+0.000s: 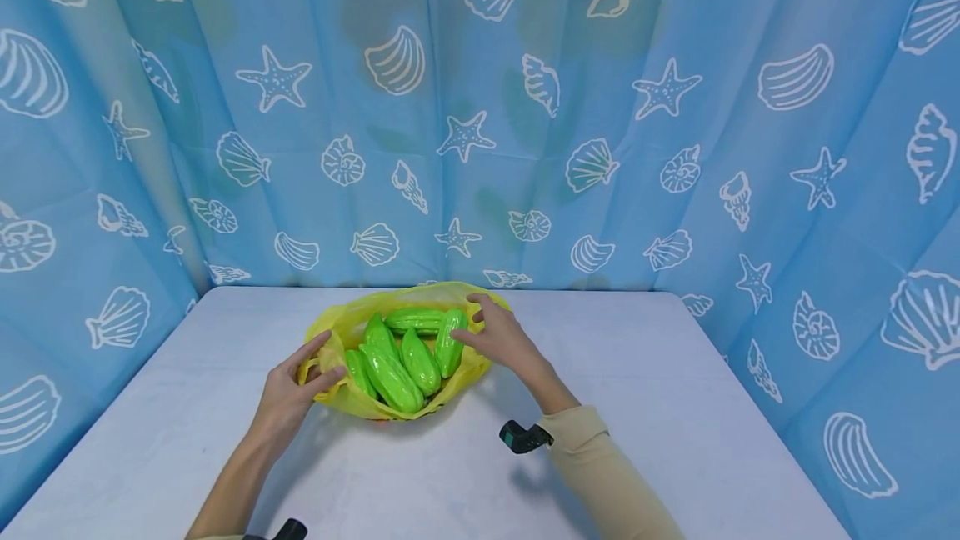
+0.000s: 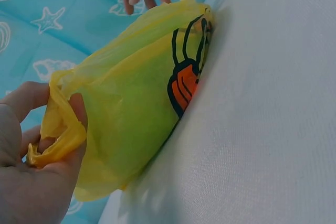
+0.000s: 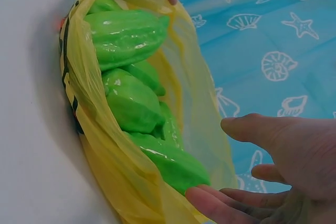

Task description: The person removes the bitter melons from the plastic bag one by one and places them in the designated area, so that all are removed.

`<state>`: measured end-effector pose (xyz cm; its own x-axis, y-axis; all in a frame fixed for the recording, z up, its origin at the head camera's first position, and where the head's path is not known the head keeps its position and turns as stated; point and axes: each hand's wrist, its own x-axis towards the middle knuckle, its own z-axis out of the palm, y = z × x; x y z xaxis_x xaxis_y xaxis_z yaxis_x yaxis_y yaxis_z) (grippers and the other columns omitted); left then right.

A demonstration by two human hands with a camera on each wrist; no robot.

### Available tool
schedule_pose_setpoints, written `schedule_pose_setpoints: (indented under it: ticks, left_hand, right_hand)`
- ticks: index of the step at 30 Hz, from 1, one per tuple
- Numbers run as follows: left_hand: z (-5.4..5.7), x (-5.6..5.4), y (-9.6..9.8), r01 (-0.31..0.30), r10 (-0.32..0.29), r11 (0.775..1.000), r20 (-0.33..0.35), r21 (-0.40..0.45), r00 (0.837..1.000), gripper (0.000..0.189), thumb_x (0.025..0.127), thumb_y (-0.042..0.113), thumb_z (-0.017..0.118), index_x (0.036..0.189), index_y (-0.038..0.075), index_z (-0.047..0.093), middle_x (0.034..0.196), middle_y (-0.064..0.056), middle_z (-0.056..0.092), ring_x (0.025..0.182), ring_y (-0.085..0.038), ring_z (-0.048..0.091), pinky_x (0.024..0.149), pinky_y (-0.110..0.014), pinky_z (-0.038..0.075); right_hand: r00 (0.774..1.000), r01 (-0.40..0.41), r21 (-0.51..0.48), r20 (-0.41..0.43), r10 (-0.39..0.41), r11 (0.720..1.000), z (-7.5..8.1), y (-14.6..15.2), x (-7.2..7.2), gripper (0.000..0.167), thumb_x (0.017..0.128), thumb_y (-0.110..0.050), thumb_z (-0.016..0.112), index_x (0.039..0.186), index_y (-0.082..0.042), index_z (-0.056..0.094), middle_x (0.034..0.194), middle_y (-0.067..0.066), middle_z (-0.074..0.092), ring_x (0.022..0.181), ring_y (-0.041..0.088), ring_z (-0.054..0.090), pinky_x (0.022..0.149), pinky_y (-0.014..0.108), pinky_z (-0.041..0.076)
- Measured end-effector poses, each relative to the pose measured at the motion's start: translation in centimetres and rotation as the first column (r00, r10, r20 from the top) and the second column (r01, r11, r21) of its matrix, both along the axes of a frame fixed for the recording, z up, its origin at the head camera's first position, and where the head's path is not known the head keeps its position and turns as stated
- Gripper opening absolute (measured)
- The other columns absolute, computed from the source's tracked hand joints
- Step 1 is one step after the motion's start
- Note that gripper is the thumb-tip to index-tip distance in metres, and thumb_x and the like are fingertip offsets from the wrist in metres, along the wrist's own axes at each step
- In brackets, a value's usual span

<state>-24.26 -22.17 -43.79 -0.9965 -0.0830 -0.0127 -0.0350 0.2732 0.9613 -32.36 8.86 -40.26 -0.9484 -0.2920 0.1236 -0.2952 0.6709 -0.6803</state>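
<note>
We had green gourds (image 1: pixel 420 362) in the yellow bag (image 2: pixel 131 108) between our hands, its mouth not closed. Our left hand (image 1: pixel 291 388) pinched its edge; our right hand (image 1: pixel 498 335) was spread beside the nearest gourd (image 1: pixel 447 357), whose long axis pointed away from us. The bag stretched hand to hand.

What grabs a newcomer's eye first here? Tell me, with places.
The glossy green vegetables strike first, heaped in a yellow plastic bag on the white table. The left hand holds the bag's left rim; the right hand is at its right side. Behind hangs a blue curtain printed with white shells and starfish.
</note>
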Motion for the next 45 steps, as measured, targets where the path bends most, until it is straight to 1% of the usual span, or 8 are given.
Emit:
schedule_pose_setpoints:
  ticks: [3,7,10,17,27,31,37,45]
  left_hand:
    - [0.0,0.0,-0.1,0.0,0.0,1.0,0.0,0.001,1.0,0.074,0.09,0.039,0.07,0.154,0.025,0.034,0.164,-0.006,0.02,0.136,-0.019,0.033,0.084,0.003,0.04]
    - [0.0,0.1,-0.1,-0.002,0.002,1.0,0.001,0.0,1.0,0.074,0.09,0.039,0.07,0.153,0.026,0.034,0.163,-0.006,0.021,0.132,-0.018,0.034,0.084,0.002,0.04]
    - [0.0,0.1,-0.1,-0.003,0.003,1.0,0.002,0.0,1.0,0.074,0.09,0.041,0.07,0.153,0.026,0.034,0.162,-0.006,0.023,0.13,-0.018,0.035,0.084,0.002,0.041]
    - [0.0,0.0,-0.1,0.0,0.0,1.0,0.0,0.004,1.0,0.078,0.087,0.045,0.071,0.153,0.026,0.034,0.162,-0.006,0.024,0.13,-0.018,0.036,0.085,0.001,0.041]
    - [0.0,0.0,-0.3,0.01,-0.01,1.0,0.025,-0.03,1.0,0.078,0.089,0.044,0.07,0.154,0.028,0.031,0.162,-0.008,0.023,0.135,-0.022,0.035,0.083,0.003,0.039]
    - [0.1,0.0,-0.5,0.013,-0.012,0.998,0.031,-0.054,0.999,0.08,0.088,0.047,0.07,0.155,0.029,0.03,0.162,-0.009,0.022,0.137,-0.024,0.034,0.083,0.003,0.038]
    - [0.1,0.1,-0.6,0.017,-0.015,0.999,0.028,-0.044,0.999,0.081,0.087,0.048,0.07,0.155,0.029,0.029,0.163,-0.009,0.021,0.139,-0.024,0.033,0.084,0.003,0.038]
    - [0.1,0.1,-0.6,0.015,-0.014,1.0,0.037,-0.024,0.999,0.084,0.086,0.05,0.07,0.155,0.029,0.029,0.164,-0.008,0.019,0.14,-0.023,0.031,0.084,0.004,0.037]
  right_hand:
    - [1.0,-0.012,-0.004,0.029,0.012,1.0,-0.1,-0.4,-0.2,0.071,0.092,-0.033,0.069,0.148,-0.007,0.036,0.129,0.022,0.059,0.098,0.029,0.067,0.075,0.034,0.058]
    - [0.996,-0.019,-0.019,0.082,0.02,1.0,-0.6,-0.7,-0.4,0.073,0.092,-0.035,0.069,0.15,-0.009,0.034,0.13,0.022,0.058,0.077,0.018,0.069,0.075,0.036,0.058]
    - [0.995,-0.018,-0.015,0.098,0.019,1.0,-1.0,-0.8,-0.6,0.073,0.092,-0.036,0.069,0.15,-0.009,0.033,0.13,0.022,0.058,0.071,0.017,0.069,0.074,0.037,0.059]
    - [0.993,0.012,0.013,0.117,-0.014,1.0,-1.5,-1.1,-0.9,0.076,0.091,-0.037,0.07,0.151,-0.008,0.032,0.128,0.023,0.059,0.074,0.024,0.071,0.071,0.034,0.058]
    - [0.989,0.029,0.04,0.143,-0.035,0.999,-1.8,-1.6,-1.4,0.08,0.091,-0.035,0.07,0.152,-0.007,0.027,0.126,0.024,0.061,0.065,0.023,0.069,0.057,0.029,0.052]
    - [0.988,0.041,0.038,0.146,-0.046,0.998,-1.9,-1.9,-1.6,0.081,0.09,-0.034,0.07,0.152,-0.006,0.026,0.127,0.025,0.06,0.065,0.025,0.069,0.055,0.028,0.052]
    - [0.988,0.058,0.039,0.142,-0.063,0.998,-2.1,-2.3,-1.8,0.082,0.09,-0.035,0.071,0.152,-0.006,0.026,0.129,0.028,0.058,0.065,0.028,0.069,0.054,0.028,0.051]
    - [0.987,0.072,0.071,0.14,-0.081,0.995,-2.1,-2.6,-1.8,0.08,0.089,-0.035,0.072,0.15,-0.005,0.03,0.135,0.026,0.054,0.064,0.018,0.062,0.057,0.028,0.05]
